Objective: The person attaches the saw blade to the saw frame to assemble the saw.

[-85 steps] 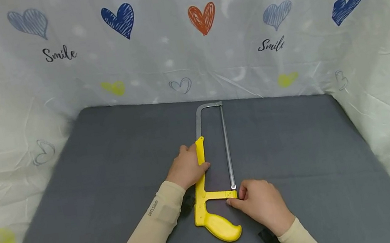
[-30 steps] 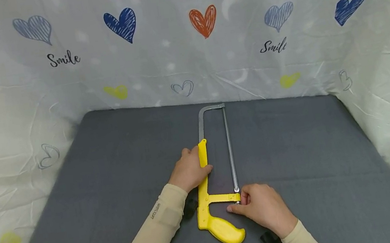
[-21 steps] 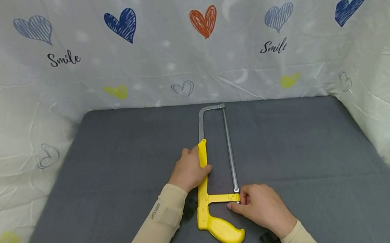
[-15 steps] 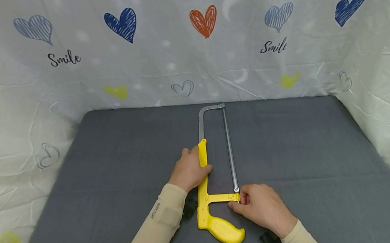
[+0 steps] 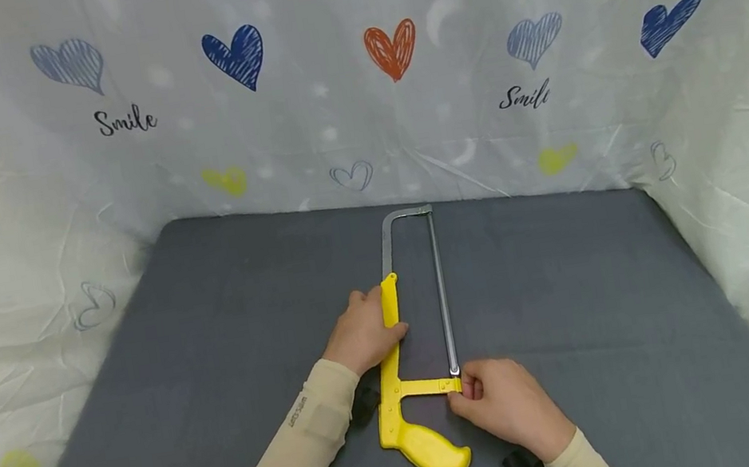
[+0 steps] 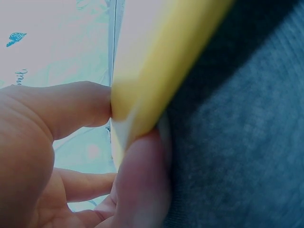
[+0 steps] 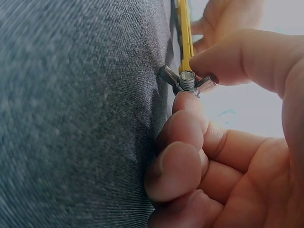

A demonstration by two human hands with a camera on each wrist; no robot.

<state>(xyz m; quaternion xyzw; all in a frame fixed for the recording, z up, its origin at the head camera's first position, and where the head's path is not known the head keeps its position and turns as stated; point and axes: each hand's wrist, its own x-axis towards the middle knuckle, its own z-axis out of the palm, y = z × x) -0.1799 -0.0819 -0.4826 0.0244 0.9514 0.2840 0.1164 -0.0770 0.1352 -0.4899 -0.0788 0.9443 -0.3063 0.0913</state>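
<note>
At the lower centre of the frame, our left hand (image 5: pixel 363 335) grips a yellow hacksaw (image 5: pixel 412 389) on the grey mat (image 5: pixel 214 330). Our right hand (image 5: pixel 509 403) pinches its wing nut (image 7: pixel 186 81). The saw looks stiff and light, best held by its frame, away from the blade (image 5: pixel 442 288).

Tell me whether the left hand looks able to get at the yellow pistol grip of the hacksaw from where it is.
Probably yes. The left hand grips the yellow upper frame, and the pistol grip lies bare on the grey mat just nearer the person. The right hand pinches the wing nut off to the side.
</note>
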